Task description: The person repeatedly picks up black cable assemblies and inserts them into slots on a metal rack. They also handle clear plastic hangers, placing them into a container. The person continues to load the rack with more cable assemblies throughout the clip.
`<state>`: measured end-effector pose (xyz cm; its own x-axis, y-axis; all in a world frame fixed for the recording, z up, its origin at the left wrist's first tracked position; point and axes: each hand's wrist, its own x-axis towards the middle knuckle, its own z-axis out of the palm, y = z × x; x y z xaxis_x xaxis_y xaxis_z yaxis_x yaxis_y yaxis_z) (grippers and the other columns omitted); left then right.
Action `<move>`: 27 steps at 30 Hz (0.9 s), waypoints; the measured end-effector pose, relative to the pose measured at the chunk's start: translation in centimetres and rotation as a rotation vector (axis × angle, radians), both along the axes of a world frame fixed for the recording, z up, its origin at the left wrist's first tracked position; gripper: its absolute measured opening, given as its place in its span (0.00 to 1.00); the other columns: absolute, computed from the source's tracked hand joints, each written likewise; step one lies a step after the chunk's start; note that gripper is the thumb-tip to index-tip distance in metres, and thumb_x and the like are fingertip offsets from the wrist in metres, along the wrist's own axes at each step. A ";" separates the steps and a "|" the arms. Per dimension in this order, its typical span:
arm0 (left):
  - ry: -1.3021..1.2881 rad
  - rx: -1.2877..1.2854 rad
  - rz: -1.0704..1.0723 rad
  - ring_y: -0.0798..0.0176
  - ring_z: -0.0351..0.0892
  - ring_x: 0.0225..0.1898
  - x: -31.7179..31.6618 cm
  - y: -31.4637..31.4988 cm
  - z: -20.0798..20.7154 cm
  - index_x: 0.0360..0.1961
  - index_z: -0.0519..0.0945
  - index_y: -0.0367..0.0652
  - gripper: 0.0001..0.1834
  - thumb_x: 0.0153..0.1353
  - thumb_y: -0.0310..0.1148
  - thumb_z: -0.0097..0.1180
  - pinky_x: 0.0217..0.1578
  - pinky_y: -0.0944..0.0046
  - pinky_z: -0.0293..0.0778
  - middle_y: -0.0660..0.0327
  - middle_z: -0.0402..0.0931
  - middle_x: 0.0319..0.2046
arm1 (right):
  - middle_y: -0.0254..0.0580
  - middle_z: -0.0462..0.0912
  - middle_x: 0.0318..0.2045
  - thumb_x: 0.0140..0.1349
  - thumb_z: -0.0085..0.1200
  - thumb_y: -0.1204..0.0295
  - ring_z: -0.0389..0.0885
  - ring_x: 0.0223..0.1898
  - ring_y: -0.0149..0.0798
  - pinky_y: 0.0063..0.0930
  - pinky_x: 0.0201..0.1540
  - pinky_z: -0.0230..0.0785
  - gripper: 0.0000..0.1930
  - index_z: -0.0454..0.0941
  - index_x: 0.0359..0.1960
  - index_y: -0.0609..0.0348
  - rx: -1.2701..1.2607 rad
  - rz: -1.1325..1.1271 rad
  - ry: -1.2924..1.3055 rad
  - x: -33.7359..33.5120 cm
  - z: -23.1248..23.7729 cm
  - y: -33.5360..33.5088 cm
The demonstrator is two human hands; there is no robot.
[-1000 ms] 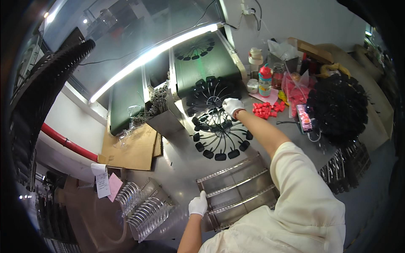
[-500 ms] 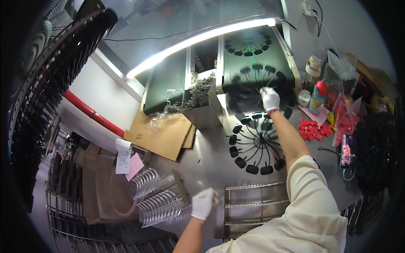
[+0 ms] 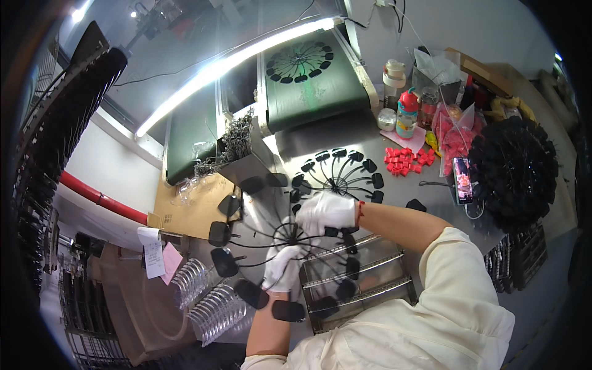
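Both my hands wear white gloves and hold a black wheel-shaped spray of thin curved stems with flat black pads at the tips (image 3: 225, 263), raised over the near worktable. My left hand (image 3: 280, 266) is closed at its hub from below. My right hand (image 3: 330, 213) is closed on the stems just right of the hub, its fingers partly hidden. Just beyond lies a second black spray (image 3: 335, 182) of the same kind on the metal table, partly covered by my right hand. Another black spray (image 3: 299, 61) rests on the green conveyor belt (image 3: 314, 102).
A metal bin of wire hooks (image 3: 237, 140) stands left of the belt, by flat cardboard (image 3: 191, 206). Slotted metal racks (image 3: 357, 271) lie near me. To the right are red clips (image 3: 407, 161), a bottle (image 3: 407, 114), a phone (image 3: 462, 180) and a black bundle (image 3: 515, 176).
My right hand has come back from the belt's near end with a black spray, and my left hand has moved to its hub. The view has shifted rightward.
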<state>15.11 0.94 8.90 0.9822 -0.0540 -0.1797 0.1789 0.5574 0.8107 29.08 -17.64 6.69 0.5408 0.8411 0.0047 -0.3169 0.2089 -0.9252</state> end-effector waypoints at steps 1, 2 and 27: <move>-0.033 -0.054 0.057 0.46 0.80 0.55 -0.8 0.9 0.7 0.70 0.65 0.40 0.40 0.51 0.14 0.46 0.55 0.50 0.78 0.44 0.75 0.58 | 0.42 0.89 0.33 0.65 0.65 0.60 0.87 0.33 0.32 0.24 0.38 0.80 0.16 0.87 0.43 0.62 -0.366 -0.265 -0.119 1.6 -1.0 0.6; -0.069 -0.106 0.104 0.41 0.79 0.59 -1.4 1.8 1.5 0.73 0.63 0.43 0.44 0.48 0.14 0.45 0.59 0.44 0.78 0.41 0.73 0.62 | 0.44 0.90 0.38 0.60 0.68 0.57 0.89 0.41 0.38 0.29 0.48 0.80 0.21 0.86 0.47 0.61 -0.503 -0.522 -0.302 4.5 -3.8 0.1; -0.306 0.399 -0.037 0.63 0.77 0.42 -1.5 0.8 6.7 0.61 0.72 0.33 0.34 0.54 0.34 0.69 0.43 0.64 0.76 0.61 0.75 0.43 | 0.27 0.77 0.23 0.75 0.55 0.67 0.72 0.21 0.19 0.15 0.23 0.65 0.09 0.82 0.41 0.58 0.138 -0.560 -0.032 -10.3 7.4 5.5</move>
